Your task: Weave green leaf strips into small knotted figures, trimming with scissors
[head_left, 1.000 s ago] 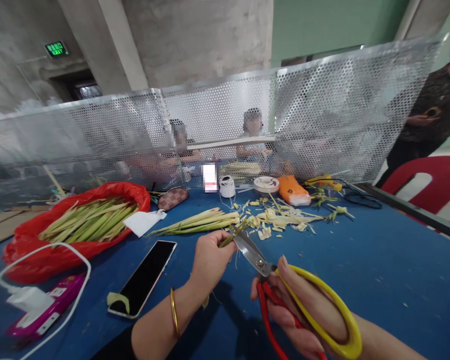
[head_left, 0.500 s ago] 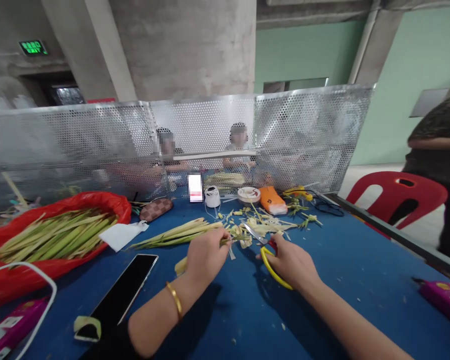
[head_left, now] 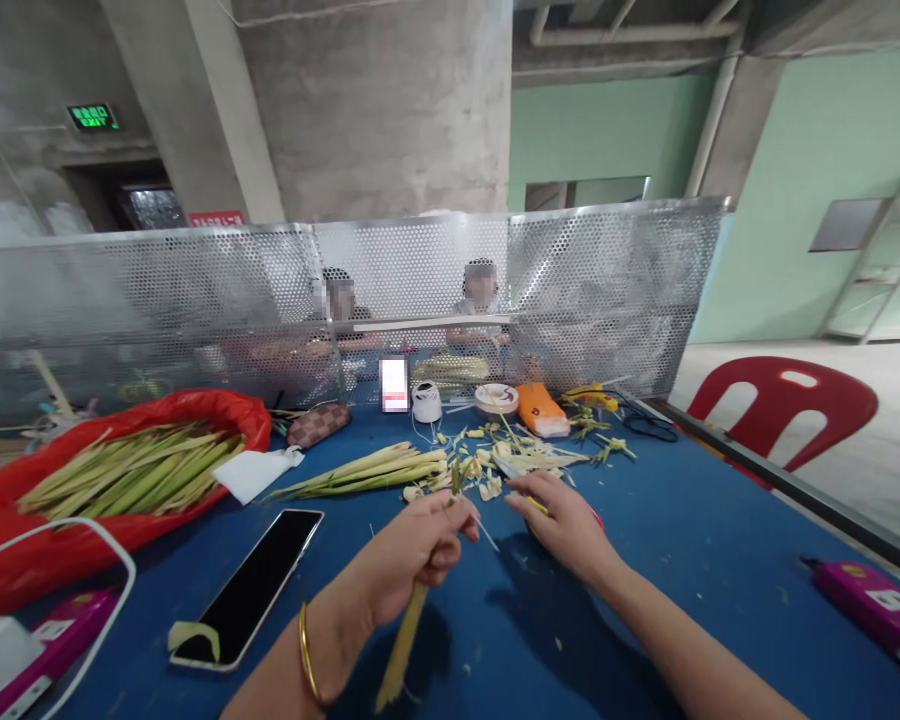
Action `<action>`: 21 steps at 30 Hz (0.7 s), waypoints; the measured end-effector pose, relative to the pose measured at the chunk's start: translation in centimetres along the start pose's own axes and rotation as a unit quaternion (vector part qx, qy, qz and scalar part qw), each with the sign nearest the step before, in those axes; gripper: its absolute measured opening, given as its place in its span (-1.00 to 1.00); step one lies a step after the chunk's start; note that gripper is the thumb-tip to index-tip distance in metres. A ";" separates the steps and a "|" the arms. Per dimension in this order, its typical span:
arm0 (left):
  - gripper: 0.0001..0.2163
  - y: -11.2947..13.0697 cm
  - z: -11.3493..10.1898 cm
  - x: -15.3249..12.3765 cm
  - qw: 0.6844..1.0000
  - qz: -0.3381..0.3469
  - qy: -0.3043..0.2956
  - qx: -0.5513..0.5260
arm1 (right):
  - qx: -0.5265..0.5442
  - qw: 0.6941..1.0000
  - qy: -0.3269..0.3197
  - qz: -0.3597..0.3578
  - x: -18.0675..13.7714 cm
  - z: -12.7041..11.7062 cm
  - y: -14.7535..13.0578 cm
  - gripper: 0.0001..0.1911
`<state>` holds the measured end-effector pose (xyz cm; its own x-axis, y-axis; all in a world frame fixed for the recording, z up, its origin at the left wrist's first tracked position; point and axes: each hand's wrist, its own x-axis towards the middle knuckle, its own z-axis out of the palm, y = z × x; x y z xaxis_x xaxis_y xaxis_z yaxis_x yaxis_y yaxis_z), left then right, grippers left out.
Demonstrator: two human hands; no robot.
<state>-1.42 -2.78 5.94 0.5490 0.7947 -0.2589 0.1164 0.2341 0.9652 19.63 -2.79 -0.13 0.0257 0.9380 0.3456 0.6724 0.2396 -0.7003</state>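
Greenish stalk (head_left: 403, 645), slanted in left hand (head_left: 429, 540), scissors (head_left: 505, 466), apparently under right hand (head_left: 570, 528)

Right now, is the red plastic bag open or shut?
Open: the red plastic bag has its mouth spread wide, showing the green and yellowish leaf strips inside.

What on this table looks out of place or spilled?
A curled pale-green scrap lies on the near end of the dark-screened phone, apart from the main litter. Pale plant trimmings are also strewn loose across the blue table, which looks messy.
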 end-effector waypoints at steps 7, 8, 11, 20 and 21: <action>-0.82 -2.4 0.7 0.3 0.997 -0.037 -0.041 -0.054 | 0.412 0.898 -0.103 0.115 -0.8 4.1 -5.9 -0.64; -0.83 -2.4 0.6 0.3 0.997 -0.039 -0.034 -0.058 | 0.426 0.890 -0.104 0.128 -0.6 4.5 -6.4 -0.65; -0.86 -2.5 0.4 0.3 0.996 -0.039 -0.019 -0.072 | 0.468 0.864 -0.114 0.144 -0.1 4.9 -7.3 -0.68; -0.78 -4.2 0.6 1.7 0.992 0.015 0.081 -0.099 | 0.442 0.874 0.056 0.194 1.0 3.2 -3.3 -0.59; -0.79 -4.2 0.6 1.7 0.990 0.010 0.085 -0.110 | 0.417 0.881 0.101 0.200 1.3 2.7 -2.8 -0.55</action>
<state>-0.47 -2.76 1.48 0.3993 0.8792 -0.2600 -0.0858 0.3182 0.9441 15.75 -1.54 0.56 0.3254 0.9455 0.0115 -0.1961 0.0794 -0.9774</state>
